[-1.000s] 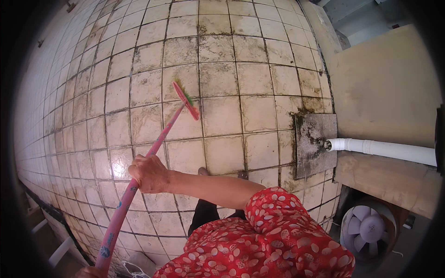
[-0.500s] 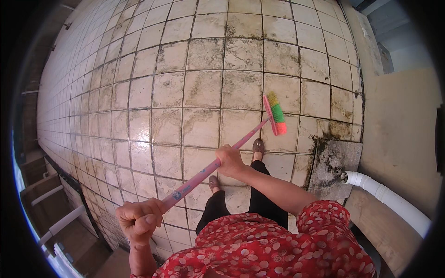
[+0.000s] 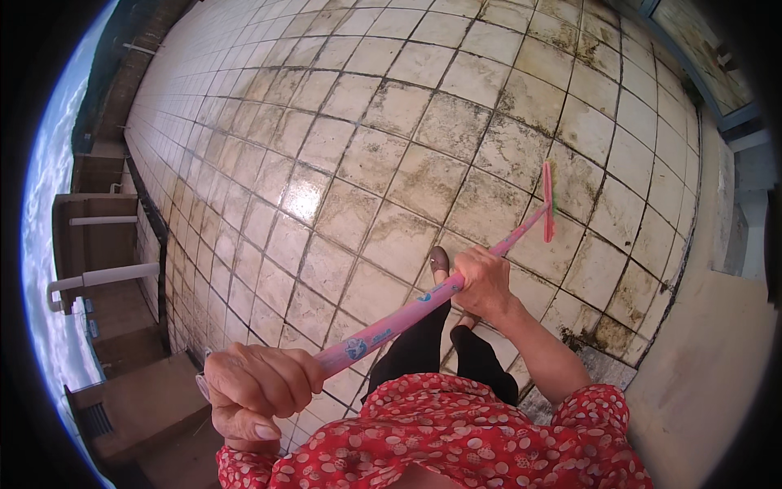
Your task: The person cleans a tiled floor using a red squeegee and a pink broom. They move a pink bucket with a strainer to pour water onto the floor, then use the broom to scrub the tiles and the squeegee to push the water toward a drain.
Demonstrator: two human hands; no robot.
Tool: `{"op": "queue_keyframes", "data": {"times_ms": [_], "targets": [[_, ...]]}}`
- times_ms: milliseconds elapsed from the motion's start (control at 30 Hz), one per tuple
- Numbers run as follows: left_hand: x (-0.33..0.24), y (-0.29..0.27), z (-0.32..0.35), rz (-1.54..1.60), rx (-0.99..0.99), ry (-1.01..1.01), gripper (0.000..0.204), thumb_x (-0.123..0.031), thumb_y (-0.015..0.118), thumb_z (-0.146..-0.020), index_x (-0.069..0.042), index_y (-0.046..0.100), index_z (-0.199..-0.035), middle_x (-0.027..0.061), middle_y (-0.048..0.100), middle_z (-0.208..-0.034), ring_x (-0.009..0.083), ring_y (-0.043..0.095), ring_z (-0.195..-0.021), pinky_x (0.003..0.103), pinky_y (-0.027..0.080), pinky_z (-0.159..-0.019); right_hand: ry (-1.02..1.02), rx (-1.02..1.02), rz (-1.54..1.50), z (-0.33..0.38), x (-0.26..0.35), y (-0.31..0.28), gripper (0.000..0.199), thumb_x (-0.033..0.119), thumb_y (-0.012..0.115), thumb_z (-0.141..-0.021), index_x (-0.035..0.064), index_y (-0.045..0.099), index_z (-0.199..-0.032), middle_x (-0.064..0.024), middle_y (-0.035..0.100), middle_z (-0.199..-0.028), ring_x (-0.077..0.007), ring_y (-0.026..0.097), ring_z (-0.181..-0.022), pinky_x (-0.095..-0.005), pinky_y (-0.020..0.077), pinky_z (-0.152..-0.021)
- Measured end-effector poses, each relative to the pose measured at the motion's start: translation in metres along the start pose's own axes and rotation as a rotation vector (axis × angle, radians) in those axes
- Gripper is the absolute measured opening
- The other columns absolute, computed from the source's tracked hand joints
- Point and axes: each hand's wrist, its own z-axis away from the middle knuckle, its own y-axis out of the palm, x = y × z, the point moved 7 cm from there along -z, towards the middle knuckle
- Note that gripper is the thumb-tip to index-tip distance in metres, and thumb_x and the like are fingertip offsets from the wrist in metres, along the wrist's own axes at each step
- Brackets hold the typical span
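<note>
I hold a long pink broom handle (image 3: 391, 330) with both hands. My left hand (image 3: 257, 391) is closed around its upper end at the lower left. My right hand (image 3: 482, 281) grips the handle lower down, near the middle. The pink broom head (image 3: 548, 200) with a green edge rests on the stained tiled floor (image 3: 358, 171) ahead of me to the right. My feet (image 3: 440, 261) in dark shoes and black trousers stand just behind the handle.
A low dark parapet (image 3: 147, 187) runs along the left side of the tiles, with white pipes (image 3: 98, 277) beyond it. A raised concrete wall (image 3: 717, 342) borders the right. Dark grime marks the tiles near the right edge.
The view has swung to the right and the broom head has moved further right across the tiles. My left hand has come up closer into view; both hands keep their grip.
</note>
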Motion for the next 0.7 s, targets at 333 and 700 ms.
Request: {"op": "queue_keyframes", "data": {"times_ms": [333,700], "targets": [[0.175,-0.046,-0.054,0.016,-0.145,-0.298,0.022,0.006,0.057,-0.074,0.005,0.045,-0.055,0.0082,0.049,-0.055,0.0203,0.045,-0.054,0.031,0.039,-0.054,0.232,0.237,0.027,0.036,-0.169,0.048,0.015,0.008,0.054,-0.065,0.0033,0.041,-0.06,-0.0149,0.044,-0.062,-0.0352,0.046,-0.063,-0.0423,0.0371,-0.057],[0.036,-0.067,-0.17,-0.811,0.234,-0.029,0.041,-0.003,0.071,-0.06,-0.006,0.033,-0.046,0.0055,0.04,-0.045,0.021,0.042,-0.041,0.032,0.035,-0.045,-0.271,0.079,-0.559,-0.266,-0.015,0.196,0.015,0.005,0.058,-0.062,0.0056,0.042,-0.061,-0.0098,0.046,-0.062,-0.0295,0.05,-0.062,-0.0365,0.0399,-0.05]]}}
